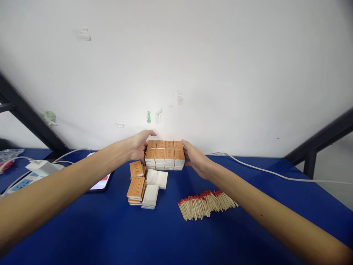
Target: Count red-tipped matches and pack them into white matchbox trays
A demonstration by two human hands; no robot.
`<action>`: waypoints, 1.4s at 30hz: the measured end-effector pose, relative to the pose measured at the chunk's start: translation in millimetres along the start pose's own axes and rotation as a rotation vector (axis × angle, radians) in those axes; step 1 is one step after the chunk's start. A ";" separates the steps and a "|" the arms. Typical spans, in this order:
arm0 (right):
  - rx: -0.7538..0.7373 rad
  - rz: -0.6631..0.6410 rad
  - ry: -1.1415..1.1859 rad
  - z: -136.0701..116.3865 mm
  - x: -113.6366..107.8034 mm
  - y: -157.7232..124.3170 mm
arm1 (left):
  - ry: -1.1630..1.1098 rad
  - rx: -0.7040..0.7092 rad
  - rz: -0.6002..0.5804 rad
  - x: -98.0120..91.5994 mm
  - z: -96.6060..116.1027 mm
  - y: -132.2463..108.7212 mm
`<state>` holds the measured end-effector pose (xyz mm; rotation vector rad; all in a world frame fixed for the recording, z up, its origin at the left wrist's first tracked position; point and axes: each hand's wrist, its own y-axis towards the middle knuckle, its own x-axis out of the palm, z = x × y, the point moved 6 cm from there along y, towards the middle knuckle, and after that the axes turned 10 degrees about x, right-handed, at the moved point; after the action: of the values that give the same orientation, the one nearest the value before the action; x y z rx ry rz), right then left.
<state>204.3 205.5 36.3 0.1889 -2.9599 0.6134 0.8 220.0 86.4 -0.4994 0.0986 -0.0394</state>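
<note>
A neat block of stacked matchboxes (165,153), orange on top with red print and white at the ends, stands near the wall. My left hand (140,146) presses against its left side, thumb stretched out above and the other fingers partly hidden. On the opposite side, my right hand (195,158) has its fingers laid along the block, so the stack is held between both hands. In front to the left lie loose orange matchbox covers (136,187) in small piles. Beside them are white inner trays (150,195). A row of red-tipped matches (205,204) lies at the front right.
Under everything is a blue tabletop (116,228) against a white wall (176,66). A phone (100,184) lies partly behind my left forearm. At the far left are a power strip (23,182) and a white charger (42,167); a white cable (256,171) runs along the right.
</note>
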 end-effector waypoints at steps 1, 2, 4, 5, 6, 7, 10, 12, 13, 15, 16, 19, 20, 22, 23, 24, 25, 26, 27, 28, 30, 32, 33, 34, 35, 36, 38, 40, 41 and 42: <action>0.002 0.010 0.006 0.1 -2.7 0.7 | 0.003 0.026 0.019 -2.4 3.2 -2.1; 0.003 0.024 0.011 0.5 -6.5 0.9 | 0.006 0.060 0.042 -6.1 7.0 -4.8; 0.009 0.067 0.020 2.6 -17.7 -2.0 | 0.010 0.152 0.095 -17.3 14.5 -13.5; 0.016 0.095 0.021 4.8 -24.9 -5.7 | 0.014 0.207 0.127 -24.9 16.9 -20.1; 0.027 0.125 0.019 7.9 -32.7 -11.3 | 0.019 0.265 0.156 -33.1 17.4 -28.3; 0.037 0.154 0.017 11.4 -40.7 -18.8 | 0.022 0.334 0.179 -41.3 16.1 -37.9; 0.026 0.196 0.003 22.5 -59.0 -51.1 | 0.062 0.515 0.264 -65.1 -5.0 -71.6; 0.003 0.219 -0.010 29.5 -64.9 -76.6 | 0.083 0.566 0.334 -76.0 -32.0 -91.8; -0.006 0.222 -0.017 32.7 -64.9 -88.7 | 0.073 0.555 0.366 -78.7 -47.7 -99.2; -0.006 0.201 -0.030 38.3 -58.6 -108.6 | 0.010 0.495 0.355 -74.7 -76.5 -107.5; -0.002 0.179 -0.031 40.4 -52.8 -115.4 | -0.029 0.462 0.326 -68.8 -87.1 -109.0; 0.050 0.080 -0.037 45.7 -29.0 -121.4 | -0.148 0.371 0.195 -45.1 -100.8 -105.9; 0.080 0.054 -0.038 47.4 -21.1 -119.2 | -0.180 0.341 0.164 -38.6 -100.9 -103.2; 0.135 0.019 -0.041 49.5 -6.9 -111.5 | -0.228 0.286 0.128 -30.4 -98.8 -96.6; 0.162 -0.002 -0.043 50.2 -0.2 -107.0 | -0.245 0.264 0.130 -29.3 -97.6 -93.2; 0.181 -0.021 -0.044 50.0 6.0 -102.8 | -0.257 0.246 0.138 -29.4 -96.8 -90.2; 0.189 -0.027 -0.043 49.1 10.9 -99.2 | -0.266 0.234 0.147 -30.3 -96.4 -87.6; 0.194 -0.033 -0.041 47.9 15.5 -96.4 | -0.272 0.226 0.153 -31.4 -96.3 -85.6; 0.198 -0.040 -0.039 46.6 19.7 -94.3 | -0.275 0.220 0.156 -32.5 -96.7 -84.3; 0.204 -0.048 -0.039 45.7 23.7 -93.1 | -0.278 0.218 0.155 -33.3 -97.1 -83.5; 0.213 -0.071 -0.041 44.9 30.9 -92.2 | -0.283 0.213 0.146 -33.6 -98.2 -83.3; 0.215 -0.092 -0.045 45.3 36.7 -92.4 | -0.286 0.204 0.140 -32.6 -99.0 -84.1; 0.214 -0.100 -0.048 45.8 38.8 -92.5 | -0.287 0.200 0.139 -31.8 -99.1 -84.7; 0.211 -0.105 -0.052 46.5 40.5 -92.5 | -0.288 0.196 0.138 -30.9 -98.8 -85.2; 0.207 -0.108 -0.056 47.0 41.6 -92.4 | -0.288 0.193 0.137 -29.9 -98.4 -85.6; 0.202 -0.109 -0.060 47.5 42.5 -92.1 | -0.289 0.192 0.134 -28.8 -97.6 -85.9; 0.192 -0.111 -0.075 48.0 43.5 -91.1 | -0.288 0.195 0.123 -26.5 -95.8 -85.9; 0.176 -0.108 -0.098 48.3 43.4 -90.0 | -0.285 0.205 0.114 -25.6 -94.6 -84.7; 0.167 -0.103 -0.114 48.8 42.9 -89.7 | -0.282 0.215 0.113 -25.9 -94.6 -83.8; 0.154 -0.094 -0.133 49.5 41.7 -89.7 | -0.278 0.228 0.119 -27.0 -95.3 -82.9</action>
<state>171.9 99.8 31.7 0.3954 -3.0073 0.8471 -37.2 103.6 45.2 -0.2666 -0.1476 0.1341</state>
